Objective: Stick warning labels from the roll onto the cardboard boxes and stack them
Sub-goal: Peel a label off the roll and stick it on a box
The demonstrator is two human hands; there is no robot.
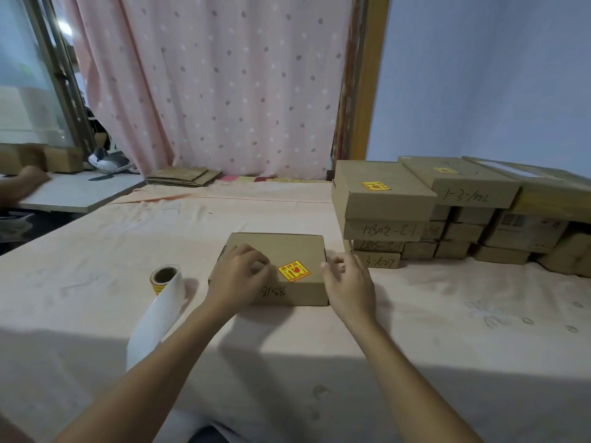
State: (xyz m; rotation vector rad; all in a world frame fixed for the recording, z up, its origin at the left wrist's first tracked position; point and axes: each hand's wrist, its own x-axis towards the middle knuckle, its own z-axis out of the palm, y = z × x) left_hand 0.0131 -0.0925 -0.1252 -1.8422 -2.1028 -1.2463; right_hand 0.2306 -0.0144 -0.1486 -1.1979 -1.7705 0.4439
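One flat cardboard box (275, 251) lies in the middle of the counter (447, 330), on a pale pink cloth, with "8158" handwritten on its near side. One square yellow-and-red warning label (294, 270) is stuck on its lid, turned like a diamond, near the front edge.

The left hand (238, 276) rests on the lid just left of the label, fingers bent with their tips on the cardboard; it grips nothing. The right hand (347, 282) sits at the box's right edge, fingers loosely curved and holding nothing; whether it touches the box I cannot tell. Both forearms reach in from the bottom.

One label roll (164, 276) with a brown cardboard core stands just left of the box, and a glossy white backing strip (153, 321) trails from it toward the viewer.

To the right, well apart, are piled brown boxes. The nearest pile (380, 228) shows four, and its top box carries a second yellow label (374, 186). The box behind (460, 180) bears a third (444, 170).

Flattened cardboard (184, 175) lies beneath a pink dotted curtain (208, 84).
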